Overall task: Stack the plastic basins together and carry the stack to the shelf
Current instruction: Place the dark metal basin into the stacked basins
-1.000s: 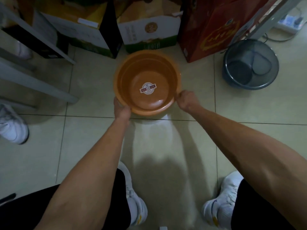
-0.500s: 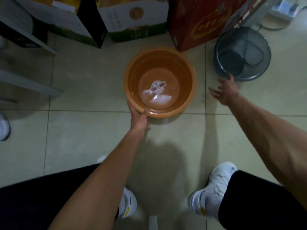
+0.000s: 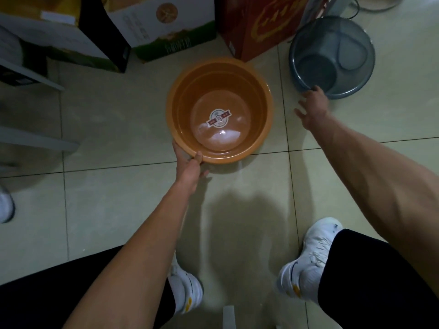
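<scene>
Orange basin (image 3: 219, 110): round plastic, upright, mouth up, on the tiled floor. A second rim line shows inside the wall, so it looks like two nested. Round label with a red banner on the glossy bottom. Near rim pinched by a hand. Grey basin (image 3: 332, 57): translucent plastic, upright on the floor, to the right of the orange one, apart from it.

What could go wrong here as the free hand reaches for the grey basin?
The orange basin hangs from the left hand by one spot on its rim, so it could tip or slip. The right hand is open at the grey basin's near rim; a one-handed lift may tilt it against the red box.
</scene>
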Demonstrator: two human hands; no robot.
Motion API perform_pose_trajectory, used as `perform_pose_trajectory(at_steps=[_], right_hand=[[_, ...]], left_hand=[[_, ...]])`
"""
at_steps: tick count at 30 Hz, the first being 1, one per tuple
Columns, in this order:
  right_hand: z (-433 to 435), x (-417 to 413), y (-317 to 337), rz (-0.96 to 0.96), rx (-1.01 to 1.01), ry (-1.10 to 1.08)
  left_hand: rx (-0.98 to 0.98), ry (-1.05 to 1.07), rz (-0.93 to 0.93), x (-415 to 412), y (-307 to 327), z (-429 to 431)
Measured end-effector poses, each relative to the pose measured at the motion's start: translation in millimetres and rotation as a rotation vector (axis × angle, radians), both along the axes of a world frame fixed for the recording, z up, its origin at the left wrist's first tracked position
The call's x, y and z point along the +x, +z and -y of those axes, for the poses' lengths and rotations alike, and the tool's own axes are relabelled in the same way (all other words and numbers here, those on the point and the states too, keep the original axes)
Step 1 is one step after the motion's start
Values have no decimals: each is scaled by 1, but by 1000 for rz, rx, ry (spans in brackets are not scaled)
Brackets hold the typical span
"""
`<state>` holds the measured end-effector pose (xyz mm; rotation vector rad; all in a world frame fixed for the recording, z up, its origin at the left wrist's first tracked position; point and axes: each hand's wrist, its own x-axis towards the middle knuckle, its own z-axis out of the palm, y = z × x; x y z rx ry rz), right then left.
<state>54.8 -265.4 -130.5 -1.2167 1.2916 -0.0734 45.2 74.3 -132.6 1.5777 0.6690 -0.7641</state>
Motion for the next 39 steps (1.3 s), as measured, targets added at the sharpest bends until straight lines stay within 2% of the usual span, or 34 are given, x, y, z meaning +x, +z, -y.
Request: perform_pose_trajectory(at_steps=[4, 7, 10, 13, 16, 20, 22, 26, 28, 31, 34, 36, 39], right_hand=[[-8, -15, -3, 26, 43, -81], [-27, -21, 0, 86, 84, -266], [-36, -27, 2, 38, 69, -504], [-30, -43, 6, -49, 70, -617], [-30, -59, 24, -8, 58, -706], [-43, -67, 40, 137, -24, -632], [-53, -70, 46, 218, -66, -587], [-82, -86, 57, 177, -205, -212], [-97, -95, 52, 130, -281, 43], [-118, -111, 48, 65, -319, 381], [-125, -121, 40, 12, -310, 500], [-126, -124, 35, -39, -323, 496], [-125, -119, 36, -111, -429, 538]], left_hand=[[8, 34, -23, 1, 6, 3], [12, 44, -25, 0, 8, 5], [28, 62, -35, -1, 7, 7], [10, 85, -76, -3, 12, 8], [-54, 77, -154, -4, 19, 9], [6, -102, -223, -13, 24, 19], [-35, -157, -282, -28, 24, 21], [-93, -236, -422, -61, 26, 8], [-86, -165, -453, -63, 30, 0], [-130, 189, -388, -46, 40, -11], [-167, 383, -261, -19, 45, -16], [-175, 350, -238, -10, 44, -16], [-47, 127, -151, -5, 35, -10]])
